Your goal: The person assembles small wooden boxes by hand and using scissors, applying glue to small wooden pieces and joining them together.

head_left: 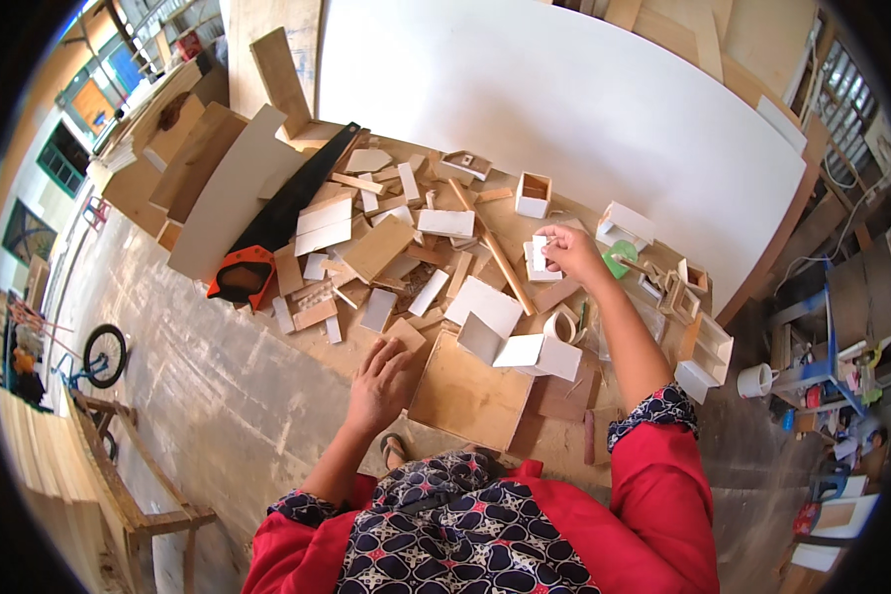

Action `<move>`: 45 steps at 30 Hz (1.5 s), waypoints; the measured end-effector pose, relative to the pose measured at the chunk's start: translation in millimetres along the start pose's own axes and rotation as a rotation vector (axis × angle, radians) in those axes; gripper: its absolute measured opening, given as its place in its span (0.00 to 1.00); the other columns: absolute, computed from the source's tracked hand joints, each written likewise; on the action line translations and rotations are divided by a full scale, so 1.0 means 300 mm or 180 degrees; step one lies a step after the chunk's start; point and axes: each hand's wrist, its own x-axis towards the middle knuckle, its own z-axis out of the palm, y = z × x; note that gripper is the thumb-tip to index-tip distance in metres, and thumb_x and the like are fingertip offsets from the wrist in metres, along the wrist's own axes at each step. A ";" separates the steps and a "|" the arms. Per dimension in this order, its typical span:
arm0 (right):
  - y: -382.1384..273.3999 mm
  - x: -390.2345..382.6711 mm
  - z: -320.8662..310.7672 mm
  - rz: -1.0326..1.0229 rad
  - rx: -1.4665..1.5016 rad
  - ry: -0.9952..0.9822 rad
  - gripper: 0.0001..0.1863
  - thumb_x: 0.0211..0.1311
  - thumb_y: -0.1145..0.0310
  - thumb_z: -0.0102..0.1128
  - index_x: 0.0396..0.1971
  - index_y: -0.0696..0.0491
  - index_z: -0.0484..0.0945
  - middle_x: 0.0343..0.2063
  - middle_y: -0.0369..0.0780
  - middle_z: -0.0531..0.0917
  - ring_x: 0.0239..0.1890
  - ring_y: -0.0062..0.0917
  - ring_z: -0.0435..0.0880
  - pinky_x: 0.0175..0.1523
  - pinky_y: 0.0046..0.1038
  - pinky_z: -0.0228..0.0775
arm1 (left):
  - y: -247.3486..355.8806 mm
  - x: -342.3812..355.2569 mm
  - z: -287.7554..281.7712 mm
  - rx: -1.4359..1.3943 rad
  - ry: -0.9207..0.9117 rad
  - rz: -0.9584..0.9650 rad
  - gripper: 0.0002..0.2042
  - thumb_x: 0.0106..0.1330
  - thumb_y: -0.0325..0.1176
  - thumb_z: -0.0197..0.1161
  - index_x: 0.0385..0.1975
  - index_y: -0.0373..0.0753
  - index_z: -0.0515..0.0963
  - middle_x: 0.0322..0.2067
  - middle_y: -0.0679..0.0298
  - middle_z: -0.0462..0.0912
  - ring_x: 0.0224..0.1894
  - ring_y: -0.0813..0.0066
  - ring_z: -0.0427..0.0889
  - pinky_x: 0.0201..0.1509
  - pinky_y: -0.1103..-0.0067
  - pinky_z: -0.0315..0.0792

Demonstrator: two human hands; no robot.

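My left hand [378, 383] rests at the near edge of the scrap pile, fingers spread and stretched out. Its fingertips touch a small light-brown wood block [407, 337]. Farther off on the right, the fingers of my right hand [570, 251] are pinched on a small white piece [539, 259], partly covered by them. Close to that hand stand a white open-topped box [534, 195] and a white box-like piece [627, 224]. Between my hands lie folded white panels [538, 355] and a shallow wooden tray [510, 443]. A long thin wooden stick [492, 245] slants across the pile.
Left of the many wood offcuts [379, 247] lies a handsaw with an orange handle [242, 275]. A large white panel [554, 109] stands behind. On the right are a green round object [620, 258], a tape roll [561, 326] and small wooden boxes [708, 351]. A wooden trestle [134, 495] stands left.
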 end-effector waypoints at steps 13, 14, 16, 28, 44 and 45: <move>0.004 -0.106 -0.023 -0.0025 0.0519 -0.0124 0.16 0.55 0.79 0.59 0.45 0.57 0.76 0.34 0.34 0.81 0.34 0.15 0.79 0.39 0.18 0.74 | 0.001 0.009 -0.014 -0.0005 0.0011 0.0158 0.23 0.51 0.27 0.60 0.51 0.41 0.74 0.59 0.54 0.70 0.64 0.50 0.64 0.65 0.64 0.62; 0.010 -0.112 -0.024 0.0035 0.0578 -0.0093 0.15 0.56 0.78 0.59 0.45 0.56 0.77 0.33 0.34 0.81 0.33 0.14 0.79 0.38 0.17 0.73 | 0.006 0.006 -0.019 -0.0028 -0.0020 0.0133 0.22 0.52 0.27 0.60 0.51 0.41 0.75 0.59 0.54 0.70 0.64 0.50 0.64 0.65 0.64 0.62; 0.033 -0.123 -0.041 -0.0079 0.0701 0.0023 0.12 0.57 0.77 0.59 0.43 0.56 0.77 0.33 0.33 0.80 0.33 0.13 0.78 0.36 0.16 0.71 | 0.006 0.009 -0.018 -0.0029 -0.0012 0.0112 0.22 0.52 0.27 0.59 0.51 0.41 0.75 0.59 0.54 0.70 0.64 0.50 0.63 0.65 0.64 0.62; 0.036 -0.716 -0.071 -0.0009 0.2232 0.1118 0.11 0.57 0.76 0.61 0.40 0.53 0.74 0.27 0.31 0.76 0.27 0.13 0.76 0.33 0.15 0.69 | -0.010 -0.001 0.011 -0.0037 0.0071 0.0079 0.21 0.53 0.24 0.57 0.51 0.41 0.75 0.59 0.55 0.70 0.64 0.51 0.63 0.66 0.64 0.61; 0.036 -0.893 0.342 0.0184 0.2702 0.1431 0.08 0.62 0.75 0.57 0.41 0.54 0.74 0.31 0.35 0.80 0.34 0.18 0.82 0.40 0.19 0.77 | -0.066 0.019 -0.035 0.0007 -0.0222 0.0747 0.24 0.51 0.24 0.63 0.52 0.41 0.73 0.58 0.53 0.69 0.61 0.49 0.65 0.64 0.63 0.62; 0.031 -0.897 0.354 0.0148 0.2721 0.1480 0.08 0.62 0.76 0.57 0.41 0.54 0.74 0.30 0.35 0.80 0.34 0.18 0.82 0.40 0.19 0.77 | -0.074 0.015 -0.042 -0.0125 -0.0126 0.0722 0.24 0.51 0.24 0.63 0.51 0.41 0.74 0.58 0.53 0.70 0.61 0.49 0.66 0.63 0.63 0.63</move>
